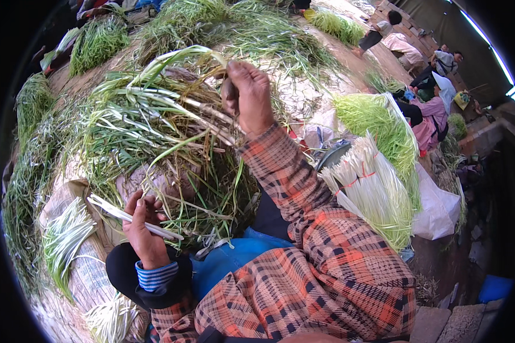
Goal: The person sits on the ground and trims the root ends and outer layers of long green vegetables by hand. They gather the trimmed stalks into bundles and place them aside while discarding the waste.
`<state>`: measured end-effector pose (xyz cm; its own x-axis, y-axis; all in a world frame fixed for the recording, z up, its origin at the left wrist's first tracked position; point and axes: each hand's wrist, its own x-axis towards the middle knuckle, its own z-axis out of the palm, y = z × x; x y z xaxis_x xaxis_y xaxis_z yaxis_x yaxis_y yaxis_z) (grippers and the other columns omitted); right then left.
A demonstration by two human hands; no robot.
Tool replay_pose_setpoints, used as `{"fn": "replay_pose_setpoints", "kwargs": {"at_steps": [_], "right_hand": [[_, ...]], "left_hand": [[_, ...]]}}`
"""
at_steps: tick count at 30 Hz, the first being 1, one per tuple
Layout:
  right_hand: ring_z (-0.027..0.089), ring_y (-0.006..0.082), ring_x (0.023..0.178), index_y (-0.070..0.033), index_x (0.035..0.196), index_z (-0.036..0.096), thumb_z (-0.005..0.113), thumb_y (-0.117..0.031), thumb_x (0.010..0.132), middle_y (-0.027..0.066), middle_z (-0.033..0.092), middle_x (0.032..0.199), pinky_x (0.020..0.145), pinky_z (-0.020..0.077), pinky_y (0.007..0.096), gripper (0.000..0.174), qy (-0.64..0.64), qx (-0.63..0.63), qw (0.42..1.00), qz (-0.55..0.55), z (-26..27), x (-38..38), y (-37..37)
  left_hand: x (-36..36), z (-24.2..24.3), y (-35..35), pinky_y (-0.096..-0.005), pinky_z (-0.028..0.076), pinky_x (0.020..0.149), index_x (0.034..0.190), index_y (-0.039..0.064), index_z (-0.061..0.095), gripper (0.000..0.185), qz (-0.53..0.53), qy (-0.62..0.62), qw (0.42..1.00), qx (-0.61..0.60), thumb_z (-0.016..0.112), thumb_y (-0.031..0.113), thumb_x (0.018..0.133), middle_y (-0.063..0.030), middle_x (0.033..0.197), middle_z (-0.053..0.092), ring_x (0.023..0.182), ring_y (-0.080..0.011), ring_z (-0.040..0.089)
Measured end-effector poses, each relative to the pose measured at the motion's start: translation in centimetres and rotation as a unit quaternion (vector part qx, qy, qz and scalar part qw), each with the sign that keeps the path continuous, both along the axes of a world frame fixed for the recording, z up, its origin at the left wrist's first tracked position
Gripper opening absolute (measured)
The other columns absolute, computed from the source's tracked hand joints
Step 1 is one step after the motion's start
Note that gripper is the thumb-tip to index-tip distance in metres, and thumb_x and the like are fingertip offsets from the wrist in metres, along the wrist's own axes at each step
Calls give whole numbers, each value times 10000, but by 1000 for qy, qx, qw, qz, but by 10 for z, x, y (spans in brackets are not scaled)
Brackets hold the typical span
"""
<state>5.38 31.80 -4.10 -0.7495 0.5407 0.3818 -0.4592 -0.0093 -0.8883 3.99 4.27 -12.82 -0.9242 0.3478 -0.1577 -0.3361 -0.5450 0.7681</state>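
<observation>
White leafy-vegetable stalks, perhaps garlic chives, lie across the palm of my left hand, held under the thumb. Raised at upper centre, my right hand is closed on a long pale green leaf that arches away to the left. Some brown, withered strands hang by its fingers. Below and between both hands spreads a heap of untrimmed green and white stalks mixed with dry brown leaves. A blue apron covers my lap.
Trimmed pale stalks lie on a woven sack at left. To the right stand white bundles tied with red bands, beside a white plastic bag. A person in a pale hat sits beyond; more people are farther back. Green heaps cover the far ground.
</observation>
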Motion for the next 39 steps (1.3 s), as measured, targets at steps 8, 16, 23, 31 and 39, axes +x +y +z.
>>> {"fn": "replay_pose_setpoints", "kwargs": {"at_steps": [8,16,23,31,39], "right_hand": [[428,37,362,-49,806,598,472,-251,930,20,573,563,295,339,179,269,175,43,982,-63,43,39,3],[498,62,402,-1,847,592,487,-226,923,48,588,595,337,398,184,260,226,30,964,-136,50,75,-17],[574,122,597,-24,868,628,600,-107,821,70,602,680,497,471,269,99,-153,174,972,25,-31,70,-63],[583,319,772,-26,877,584,643,-204,732,114,590,851,643,471,376,237,-83,389,910,117,-96,80,-107],[589,145,734,1,887,640,719,-170,685,62,637,782,682,473,294,277,-126,1,975,183,-94,57,-121]], "left_hand": [[0,-4,1,-204,473,464,1078,2,532,226,-18,4,1000,-22,533,131,892,-91,825,610,705,-171,601],[2,-5,2,-187,445,455,1083,22,533,223,-44,8,998,-52,543,132,889,-83,852,607,739,-155,602],[16,11,15,-188,459,492,1150,-20,491,294,-65,83,990,-91,526,125,897,-142,997,610,853,-182,618],[17,7,11,-172,429,534,1130,-18,517,294,-42,91,991,-89,578,51,852,-103,957,604,712,-97,559],[17,3,8,-230,492,568,1000,-5,556,163,-62,87,990,-94,574,53,848,-84,819,625,648,-135,596]]}}
